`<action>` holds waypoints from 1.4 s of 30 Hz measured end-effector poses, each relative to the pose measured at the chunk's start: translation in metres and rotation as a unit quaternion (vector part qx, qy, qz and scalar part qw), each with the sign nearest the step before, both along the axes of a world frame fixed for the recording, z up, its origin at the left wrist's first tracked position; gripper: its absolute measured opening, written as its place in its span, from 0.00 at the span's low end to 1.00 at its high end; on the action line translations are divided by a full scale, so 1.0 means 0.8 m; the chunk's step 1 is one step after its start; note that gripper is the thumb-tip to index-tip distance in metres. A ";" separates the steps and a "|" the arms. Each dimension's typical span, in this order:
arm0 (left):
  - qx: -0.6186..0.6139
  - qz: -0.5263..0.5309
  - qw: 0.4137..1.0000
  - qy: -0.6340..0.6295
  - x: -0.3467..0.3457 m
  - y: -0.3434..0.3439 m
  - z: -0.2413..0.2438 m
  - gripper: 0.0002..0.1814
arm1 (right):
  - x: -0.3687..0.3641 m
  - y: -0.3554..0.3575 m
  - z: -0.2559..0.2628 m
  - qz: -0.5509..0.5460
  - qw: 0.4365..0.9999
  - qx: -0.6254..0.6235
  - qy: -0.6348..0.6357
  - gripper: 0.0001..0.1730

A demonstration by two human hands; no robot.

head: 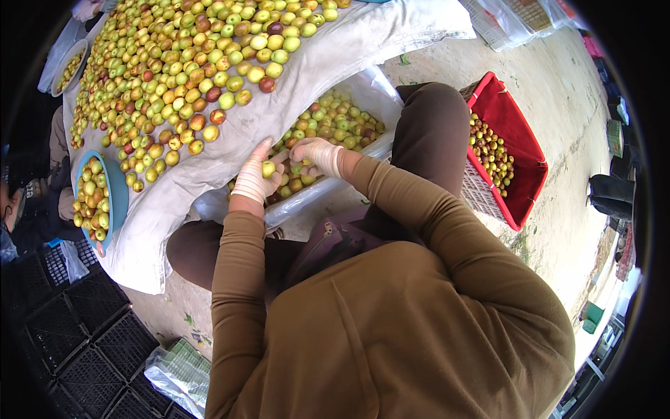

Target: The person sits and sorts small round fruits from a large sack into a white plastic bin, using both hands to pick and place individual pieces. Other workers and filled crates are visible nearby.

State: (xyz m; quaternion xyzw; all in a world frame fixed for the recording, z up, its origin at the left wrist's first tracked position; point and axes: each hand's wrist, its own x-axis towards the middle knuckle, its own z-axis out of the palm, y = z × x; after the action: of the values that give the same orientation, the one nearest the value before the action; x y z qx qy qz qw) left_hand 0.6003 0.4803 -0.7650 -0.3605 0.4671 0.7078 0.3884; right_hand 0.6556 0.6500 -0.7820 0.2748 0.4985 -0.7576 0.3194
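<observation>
My left hand [257,177], in a striped glove with bare fingertips, holds a yellow-green jujube [268,168] against its palm. Close beside it, my right hand [320,156] wears a similar glove, and its fingers curl downward; whether they hold a fruit is hidden. Both hands are over a crate lined with clear plastic [306,198], which sits between my knees and contains many jujubes [343,123]. Just beyond the hands, a pale cloth [293,86] is spread with a large heap of green, yellow and reddish-brown jujubes [178,78].
A blue basin [119,186] of jujubes stands at the cloth's left edge, near another person [39,204]. Right of my knee is a red-lined crate [515,157] partly filled with jujubes. Black plastic crates [91,377] lie at lower left. A white bowl [78,73] holds more fruit.
</observation>
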 end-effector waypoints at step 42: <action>0.178 0.167 0.967 0.074 -0.009 0.022 0.139 0.17 | -0.004 0.114 0.127 -0.261 0.929 -0.248 0.082 0.52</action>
State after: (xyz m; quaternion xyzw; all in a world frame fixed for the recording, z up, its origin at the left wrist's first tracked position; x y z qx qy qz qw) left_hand 0.5929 0.4975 -0.6536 -0.3048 0.2938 0.8594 0.2868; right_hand 0.6524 0.7414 -0.6805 0.2438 0.2304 -0.9336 0.1263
